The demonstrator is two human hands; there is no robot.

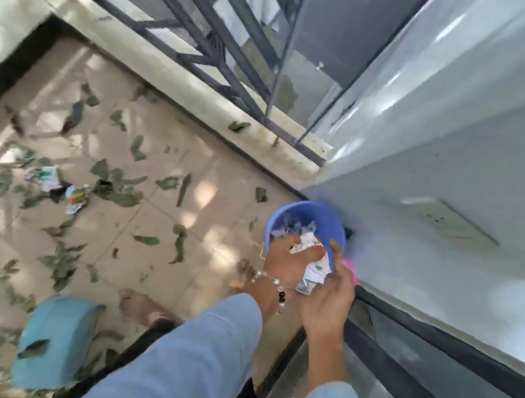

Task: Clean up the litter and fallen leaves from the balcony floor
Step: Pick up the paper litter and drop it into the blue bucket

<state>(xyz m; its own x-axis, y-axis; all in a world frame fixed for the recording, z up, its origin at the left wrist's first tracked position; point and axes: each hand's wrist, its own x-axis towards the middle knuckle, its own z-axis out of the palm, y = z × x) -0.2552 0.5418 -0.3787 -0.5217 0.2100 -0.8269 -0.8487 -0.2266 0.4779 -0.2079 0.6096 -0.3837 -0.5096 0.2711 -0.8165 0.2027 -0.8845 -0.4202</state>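
Head view: both hands, left (284, 265) and right (329, 300), fingers curled round crumpled paper (314, 266) over the blue bin (307, 213), some litter already inside; leaves (116, 190) and wrappers (61, 187) still strewn across the floor (220, 192).

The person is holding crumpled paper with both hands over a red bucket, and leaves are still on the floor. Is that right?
Not quite. The bucket is blue, not red, as the head view shows. The rest holds: both hands, left and right, hold the crumpled paper over it, and leaves still lie on the floor.
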